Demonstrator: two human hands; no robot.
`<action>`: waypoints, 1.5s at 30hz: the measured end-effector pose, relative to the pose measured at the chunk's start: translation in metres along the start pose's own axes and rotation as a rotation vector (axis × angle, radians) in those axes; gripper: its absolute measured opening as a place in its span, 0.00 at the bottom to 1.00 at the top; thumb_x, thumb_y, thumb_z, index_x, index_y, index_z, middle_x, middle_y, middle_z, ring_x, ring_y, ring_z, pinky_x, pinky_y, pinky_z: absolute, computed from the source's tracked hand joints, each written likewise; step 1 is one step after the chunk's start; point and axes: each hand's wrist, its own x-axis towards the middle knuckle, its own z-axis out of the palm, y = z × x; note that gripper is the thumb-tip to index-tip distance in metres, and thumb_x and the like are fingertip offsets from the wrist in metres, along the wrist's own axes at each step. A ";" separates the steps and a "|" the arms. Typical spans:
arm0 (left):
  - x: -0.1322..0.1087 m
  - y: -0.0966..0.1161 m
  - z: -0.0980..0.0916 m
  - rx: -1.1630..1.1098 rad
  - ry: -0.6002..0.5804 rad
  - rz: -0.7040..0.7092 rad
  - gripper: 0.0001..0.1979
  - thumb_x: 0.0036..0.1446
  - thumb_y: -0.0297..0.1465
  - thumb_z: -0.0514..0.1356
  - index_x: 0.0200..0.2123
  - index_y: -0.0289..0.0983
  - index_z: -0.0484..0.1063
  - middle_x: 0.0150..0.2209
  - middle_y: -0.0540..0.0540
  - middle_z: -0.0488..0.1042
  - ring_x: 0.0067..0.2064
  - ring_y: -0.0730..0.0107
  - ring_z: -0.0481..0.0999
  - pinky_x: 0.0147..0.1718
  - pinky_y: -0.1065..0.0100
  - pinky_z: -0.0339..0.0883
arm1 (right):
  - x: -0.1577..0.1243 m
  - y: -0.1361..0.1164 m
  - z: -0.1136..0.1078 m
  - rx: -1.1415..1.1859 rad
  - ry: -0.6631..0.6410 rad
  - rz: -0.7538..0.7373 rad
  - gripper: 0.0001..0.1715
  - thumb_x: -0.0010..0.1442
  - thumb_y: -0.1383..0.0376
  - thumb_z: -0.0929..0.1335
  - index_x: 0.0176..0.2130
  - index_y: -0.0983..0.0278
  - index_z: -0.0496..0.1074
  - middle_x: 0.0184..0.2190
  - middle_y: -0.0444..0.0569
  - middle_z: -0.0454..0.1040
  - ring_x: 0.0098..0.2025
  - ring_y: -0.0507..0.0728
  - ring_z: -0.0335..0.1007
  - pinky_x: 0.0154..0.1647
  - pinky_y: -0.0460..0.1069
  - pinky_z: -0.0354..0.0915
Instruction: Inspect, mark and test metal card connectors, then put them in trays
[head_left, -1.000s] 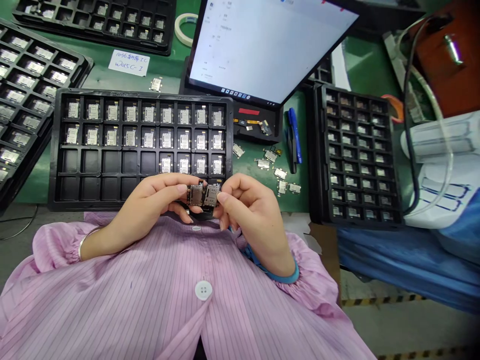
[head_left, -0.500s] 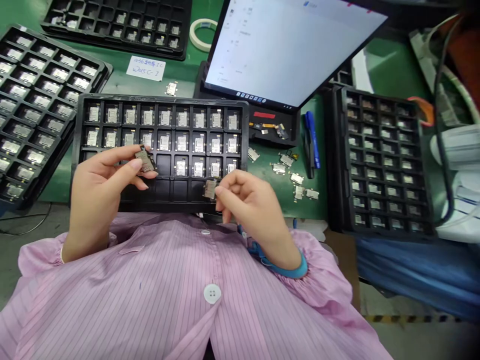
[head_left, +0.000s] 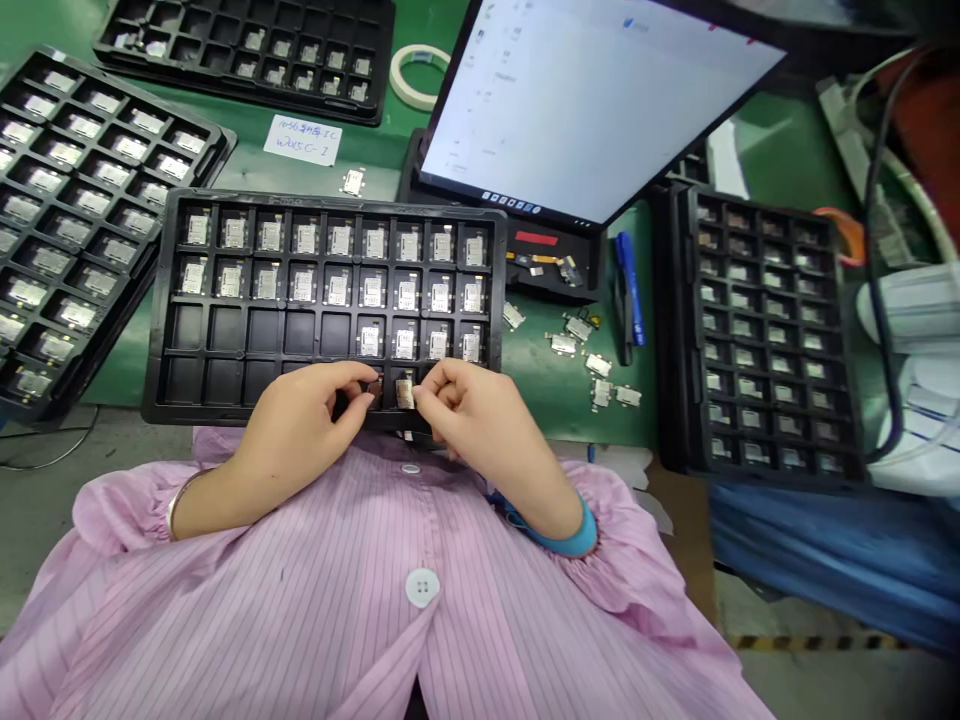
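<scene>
A black compartment tray (head_left: 291, 333) lies before me, its two far rows filled with small circuit boards that carry silvery shields. More boards sit in the right part of its third row. At the near row, my left hand (head_left: 311, 415) pinches a board seen nearly edge-on (head_left: 376, 388), mostly hidden by thumb and forefinger. Just right of it, another small circuit board (head_left: 405, 391) is at a near-row compartment, its right edge between the fingertips of my right hand (head_left: 472, 405). I cannot tell whether it rests on the compartment floor.
More filled black trays stand at left (head_left: 71, 230), far left (head_left: 247, 60) and right (head_left: 772, 340). A screen (head_left: 585, 100) leans behind. Several loose boards (head_left: 598, 364) lie right of the tray, near a blue pen (head_left: 630, 290). A handwritten label (head_left: 303, 140) and tape roll (head_left: 416, 77) lie behind.
My left hand has moved right and nearer to me with its board, down to the near row. My right hand has shifted slightly left, its board now at a compartment.
</scene>
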 end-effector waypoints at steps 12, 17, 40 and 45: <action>-0.004 -0.001 -0.001 0.119 0.117 0.081 0.12 0.61 0.40 0.58 0.44 0.43 0.75 0.30 0.50 0.71 0.28 0.68 0.67 0.30 0.66 0.59 | -0.047 0.084 -0.107 -0.160 0.615 0.225 0.07 0.60 0.60 0.67 0.32 0.60 0.72 0.27 0.49 0.76 0.27 0.59 0.73 0.29 0.53 0.65; -0.002 0.004 0.003 0.090 0.094 0.100 0.12 0.61 0.42 0.58 0.43 0.45 0.75 0.29 0.52 0.71 0.27 0.69 0.67 0.28 0.67 0.59 | -0.050 0.119 -0.102 -0.437 0.655 0.304 0.09 0.59 0.60 0.69 0.37 0.64 0.72 0.36 0.55 0.76 0.33 0.61 0.72 0.39 0.56 0.66; 0.003 0.010 0.009 0.121 -0.003 0.133 0.14 0.61 0.43 0.57 0.44 0.43 0.76 0.34 0.50 0.77 0.29 0.70 0.71 0.31 0.68 0.64 | -0.048 0.142 -0.114 -0.257 0.523 0.239 0.08 0.52 0.64 0.70 0.34 0.63 0.70 0.33 0.50 0.72 0.32 0.57 0.67 0.36 0.54 0.65; 0.005 0.017 0.013 -0.007 -0.076 0.040 0.16 0.60 0.45 0.59 0.44 0.43 0.77 0.40 0.49 0.79 0.35 0.68 0.76 0.35 0.68 0.69 | -0.057 0.100 -0.091 0.197 0.562 0.173 0.11 0.54 0.57 0.73 0.31 0.62 0.70 0.27 0.46 0.73 0.27 0.53 0.67 0.25 0.48 0.63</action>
